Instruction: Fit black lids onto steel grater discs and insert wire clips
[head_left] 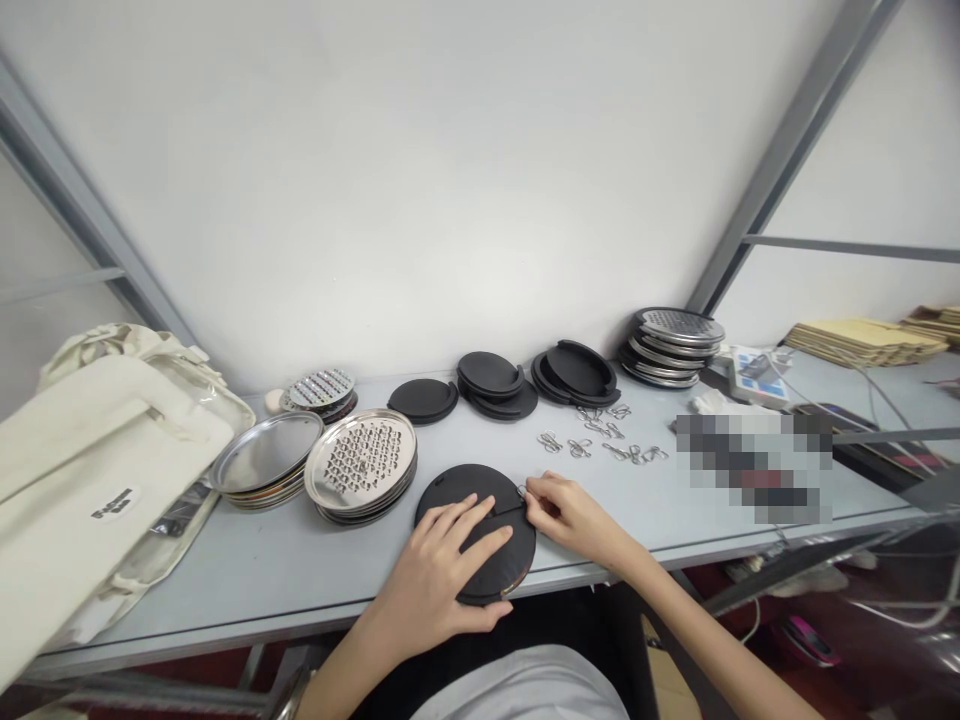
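A round black disc (450,490) lies at the near edge of the grey table (300,560). My left hand (442,575) lies flat on it, fingers spread, pressing it down. My right hand (566,515) is at the disc's right rim, its fingertips pinched on a small metal wire clip (522,491) at the slot there. More loose wire clips (600,440) lie scattered just beyond my right hand.
Stacks of round metal grater plates (361,462) and plain metal plates (264,455) stand left of the disc. Piles of black discs (495,385) and another grater stack (675,345) line the wall. A cream cloth bag (97,470) fills the left end.
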